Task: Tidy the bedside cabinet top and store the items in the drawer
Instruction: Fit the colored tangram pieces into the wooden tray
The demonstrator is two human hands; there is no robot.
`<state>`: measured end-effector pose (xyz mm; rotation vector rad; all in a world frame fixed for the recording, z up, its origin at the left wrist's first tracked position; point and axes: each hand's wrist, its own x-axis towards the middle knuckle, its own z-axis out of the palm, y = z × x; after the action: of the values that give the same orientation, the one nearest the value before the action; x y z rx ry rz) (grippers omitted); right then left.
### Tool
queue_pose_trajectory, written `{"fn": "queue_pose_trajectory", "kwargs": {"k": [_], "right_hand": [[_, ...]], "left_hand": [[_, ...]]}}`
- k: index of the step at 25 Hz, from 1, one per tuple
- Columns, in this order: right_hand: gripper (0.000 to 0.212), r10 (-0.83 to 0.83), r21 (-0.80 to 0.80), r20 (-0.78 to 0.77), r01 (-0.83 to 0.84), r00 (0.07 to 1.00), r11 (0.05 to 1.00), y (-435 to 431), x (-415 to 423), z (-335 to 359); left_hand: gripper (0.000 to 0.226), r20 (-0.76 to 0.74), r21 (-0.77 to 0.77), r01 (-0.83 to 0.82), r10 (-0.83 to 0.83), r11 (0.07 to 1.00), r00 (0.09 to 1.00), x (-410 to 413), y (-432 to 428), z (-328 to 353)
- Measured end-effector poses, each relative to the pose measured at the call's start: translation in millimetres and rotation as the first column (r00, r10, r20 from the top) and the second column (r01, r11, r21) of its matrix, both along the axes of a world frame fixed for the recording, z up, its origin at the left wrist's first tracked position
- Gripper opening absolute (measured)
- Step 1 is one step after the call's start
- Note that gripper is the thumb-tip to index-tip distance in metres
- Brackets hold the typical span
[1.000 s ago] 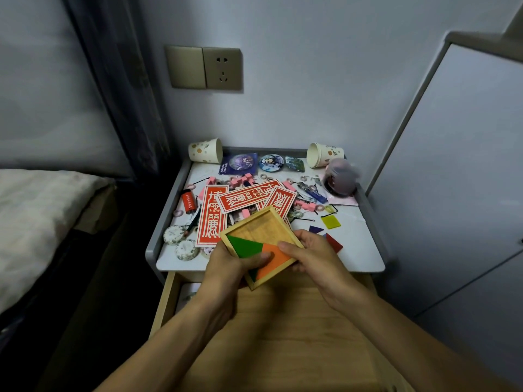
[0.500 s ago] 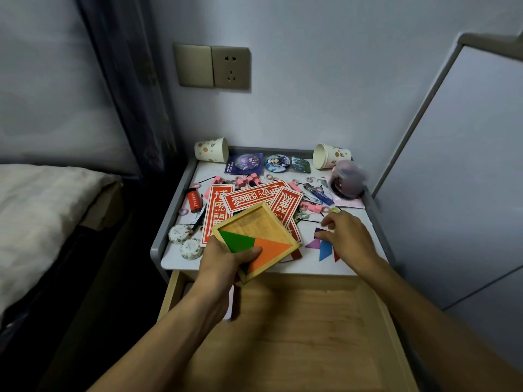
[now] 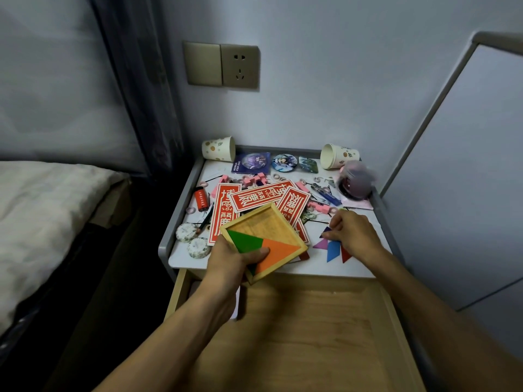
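My left hand (image 3: 229,257) grips the near corner of a square wooden tangram tray (image 3: 268,224), thumb on top, holding it tilted over the cabinet's front edge. A green triangle (image 3: 243,240) and an orange triangle (image 3: 278,250) lie in the tray. My right hand (image 3: 351,232) is on the white cabinet top (image 3: 181,258) at the right, fingers curled and pinching a dark purple tangram piece (image 3: 327,230). Loose purple (image 3: 321,244), blue (image 3: 332,250) and red (image 3: 345,254) pieces lie just under that hand. The wooden drawer (image 3: 305,335) stands pulled out below.
Red paper strips (image 3: 263,195), pink blocks (image 3: 254,179), two tipped paper cups (image 3: 218,148), badges (image 3: 284,161), a red lighter (image 3: 200,200), round tins (image 3: 199,247) and a pink globe (image 3: 355,179) clutter the top. A bed (image 3: 42,205) lies left, a white cupboard door (image 3: 464,176) right.
My right hand let go of the tray, moved right to the loose tangram pieces and now pinches a purple one. My left hand keeps holding the tray.
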<state>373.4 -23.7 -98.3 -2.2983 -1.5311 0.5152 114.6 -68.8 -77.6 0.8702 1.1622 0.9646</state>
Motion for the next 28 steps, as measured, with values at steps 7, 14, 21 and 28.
{"fn": "queue_pose_trajectory", "kwargs": {"k": [7,14,21,28], "right_hand": [[0.019,0.091,0.154,-0.064,-0.08,0.994,0.985,-9,9,12],[0.014,0.348,-0.055,0.004,-0.348,0.937,0.936,-37,19,19],[0.037,0.337,-0.06,0.014,-0.336,0.941,0.94,-39,16,12],[0.033,0.386,-0.051,0.048,-0.384,0.921,0.922,-34,17,14]], "left_hand": [[0.05,0.005,-0.003,0.008,-0.008,1.0,1.0,-3,0,3],[0.051,-0.013,0.0,0.049,-0.049,0.999,0.999,2,-2,5],[0.048,0.012,0.005,0.088,-0.088,0.996,0.996,5,-6,2],[0.055,0.05,-0.061,0.131,-0.128,0.99,0.991,7,-4,0]]}}
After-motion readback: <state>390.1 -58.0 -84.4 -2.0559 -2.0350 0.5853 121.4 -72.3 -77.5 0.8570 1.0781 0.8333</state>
